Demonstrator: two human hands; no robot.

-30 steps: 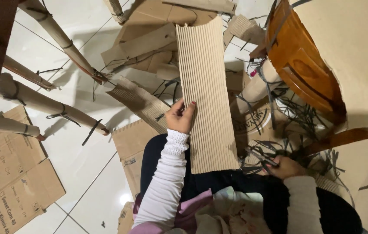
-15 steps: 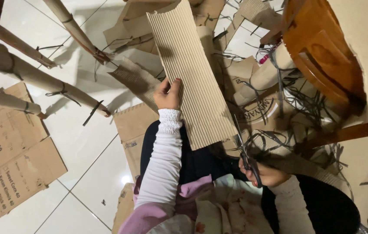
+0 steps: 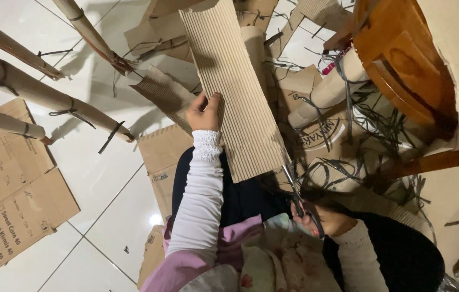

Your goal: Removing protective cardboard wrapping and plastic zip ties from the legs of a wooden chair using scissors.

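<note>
A long strip of corrugated cardboard [image 3: 232, 81] stands tilted over my lap, ribs running across it. My left hand [image 3: 203, 112] grips its left edge about halfway down. My right hand [image 3: 321, 219] holds a pair of scissors [image 3: 294, 189] whose blades point up at the strip's lower right corner. Both sleeves are white; dark trousers and a pink garment show below.
Rolled cardboard tubes [image 3: 45, 94] tied with dark strips lie on the white tiled floor at left. Flattened printed boxes [image 3: 13, 194] lie at lower left. More cardboard scraps and thin dark strips [image 3: 348, 146] pile up ahead, beside a wooden chair [image 3: 402, 59] at upper right.
The cardboard strip has tilted so its top leans left. My right hand lifted the scissors from the clutter up to the strip's lower right corner.
</note>
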